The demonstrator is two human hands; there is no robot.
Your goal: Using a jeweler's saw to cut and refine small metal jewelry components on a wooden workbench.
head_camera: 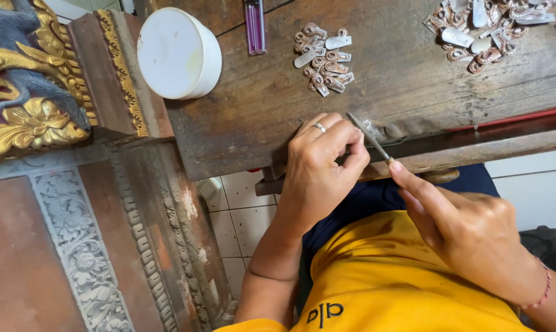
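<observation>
Left hand (320,169) curled at front edge of worn brown wooden counter (259,117), fingers (345,144) pinched shut on something too small to make out. Right hand (468,230) at 4 o'clock from left; fingers closed around thin grey metal file (369,136), tip angled toward 10 o'clock, touching left fingertips. Small cluster of silver filigree pieces (324,58) at 12 o'clock, well apart. Round white plastic lid (176,52) at 10 o'clock. Purple lighter (254,26) beside cluster.

needle file (369,136): thin grey metal rod | tilted, tip up-left over the bench's (413,80) near edge | lower end pinched in fingers | workpiece under it hidden by fingers, cannot tell
</observation>
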